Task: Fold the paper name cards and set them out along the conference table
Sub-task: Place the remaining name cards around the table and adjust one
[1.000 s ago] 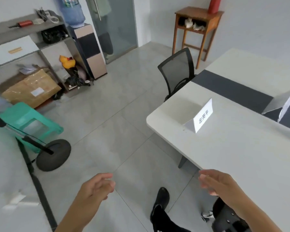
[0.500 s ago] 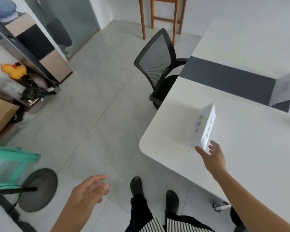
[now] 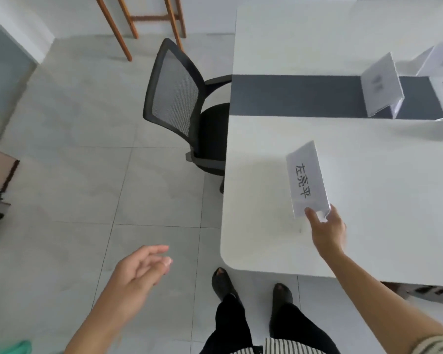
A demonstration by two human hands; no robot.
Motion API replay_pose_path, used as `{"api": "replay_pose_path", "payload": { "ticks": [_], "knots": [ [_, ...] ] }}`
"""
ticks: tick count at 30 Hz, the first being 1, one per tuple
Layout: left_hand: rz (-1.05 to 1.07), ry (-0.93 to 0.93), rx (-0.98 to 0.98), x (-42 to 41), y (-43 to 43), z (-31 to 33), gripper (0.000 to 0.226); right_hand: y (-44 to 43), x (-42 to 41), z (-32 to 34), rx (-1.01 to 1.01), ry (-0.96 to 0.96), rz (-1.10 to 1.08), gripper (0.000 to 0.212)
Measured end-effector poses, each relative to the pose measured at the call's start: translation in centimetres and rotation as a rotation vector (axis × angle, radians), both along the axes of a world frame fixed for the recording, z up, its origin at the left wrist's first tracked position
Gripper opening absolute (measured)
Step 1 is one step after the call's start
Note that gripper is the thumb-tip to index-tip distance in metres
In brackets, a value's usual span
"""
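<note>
A folded white name card with black printed characters stands near the front left corner of the white conference table. My right hand grips the card's near end, thumb on the printed face. My left hand hangs over the floor left of the table, fingers loosely apart and holding nothing. A second card in a clear stand sits on the table's dark strip at the back right. Another stand shows at the far right edge.
A black mesh office chair is tucked against the table's left side. A wooden stand's legs rise at the back. My feet in black shoes stand on the grey tiled floor by the table's corner.
My view has swung down and closer over the table. My right hand has reached forward and closed on the near end of the name card. My left hand stayed low over the floor.
</note>
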State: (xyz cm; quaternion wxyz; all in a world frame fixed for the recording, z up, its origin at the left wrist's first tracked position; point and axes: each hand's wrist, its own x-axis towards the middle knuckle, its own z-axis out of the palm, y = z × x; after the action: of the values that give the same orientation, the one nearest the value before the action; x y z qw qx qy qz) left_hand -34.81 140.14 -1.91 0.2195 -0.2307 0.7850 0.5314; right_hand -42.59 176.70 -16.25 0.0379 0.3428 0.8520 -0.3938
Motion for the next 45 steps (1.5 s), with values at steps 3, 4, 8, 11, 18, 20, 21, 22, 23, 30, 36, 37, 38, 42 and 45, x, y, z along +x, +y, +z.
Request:
{"api": "replay_pose_path", "payload": {
  "ticks": [3,4,8,11,18,20,21,22,23,30,36,37,38,42,45],
  "knots": [
    [-0.111,0.034,0.006,-2.9,0.4,0.3,0.044,0.4,1.1,2.7,-0.071,0.095,-0.089,0.039],
    [-0.149,0.051,0.009,-3.7,0.9,0.6,0.046,0.6,1.8,3.8,-0.099,0.124,-0.101,0.038],
    [-0.291,0.111,0.049,-6.2,4.0,1.6,0.041,2.2,5.5,8.8,-0.260,0.290,-0.125,0.027],
    [-0.414,0.148,0.078,-7.0,7.9,2.3,0.024,3.9,9.6,12.2,-0.337,0.391,-0.130,0.020],
    [-0.639,0.238,0.154,-3.0,20.5,3.2,0.019,9.4,23.1,16.1,-0.479,0.563,-0.230,0.027],
    [-0.692,0.250,0.198,-0.3,24.4,3.3,0.024,11.0,27.6,16.5,-0.501,0.554,-0.273,0.029],
    [-0.718,0.237,0.222,1.3,26.4,3.3,0.031,11.9,30.0,16.3,-0.511,0.544,-0.304,0.029],
    [-0.754,0.219,0.246,3.0,28.4,3.3,0.042,12.8,32.3,16.1,-0.525,0.530,-0.324,0.031],
    [-0.794,0.202,0.265,4.5,30.1,3.3,0.054,13.7,34.1,16.1,-0.544,0.515,-0.350,0.034],
    [-1.033,-0.026,0.401,13.4,41.9,2.0,0.062,20.3,45.1,14.9,-0.668,0.455,-0.507,0.039],
    [-1.161,-0.120,0.438,15.2,53.8,1.1,0.056,28.6,48.2,13.7,-0.701,0.494,-0.711,0.036],
    [-1.173,-0.132,0.442,15.1,56.2,0.8,0.055,30.2,48.5,13.7,-0.695,0.501,-0.743,0.043],
    [-1.183,-0.149,0.444,15.0,58.8,0.4,0.053,31.8,48.7,13.7,-0.691,0.503,-0.763,0.054],
    [-1.227,-0.248,0.435,15.1,69.7,0.0,0.048,39.1,50.0,15.0,-0.634,0.493,-0.875,0.068],
    [-1.314,-0.285,0.449,15.2,78.5,1.3,0.054,44.6,51.6,16.2,-0.496,0.496,-1.039,0.068]
  ]
}}
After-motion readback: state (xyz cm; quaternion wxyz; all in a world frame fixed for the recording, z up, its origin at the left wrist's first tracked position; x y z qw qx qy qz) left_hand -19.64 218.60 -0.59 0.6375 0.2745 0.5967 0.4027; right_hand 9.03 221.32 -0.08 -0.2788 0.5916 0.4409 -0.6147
